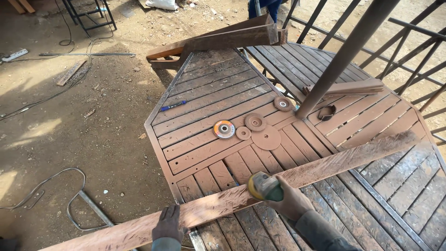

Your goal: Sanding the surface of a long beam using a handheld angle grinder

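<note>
A long reddish wooden plank (334,160) lies diagonally across a slatted wooden platform (209,93), running from the lower left to the right. My left hand (168,224), in a dark glove, presses flat on the plank near its lower left part. My right hand (291,201) grips an angle grinder (265,187) with a yellow-green head, held against the plank's middle.
Several sanding discs (254,122) and one orange-blue disc (224,129) lie on the platform, with a blue pen (173,106) farther left. A metal post (346,56) rises at an angle. Railings (413,56) border the right. Cables (55,93) cross the dirt floor.
</note>
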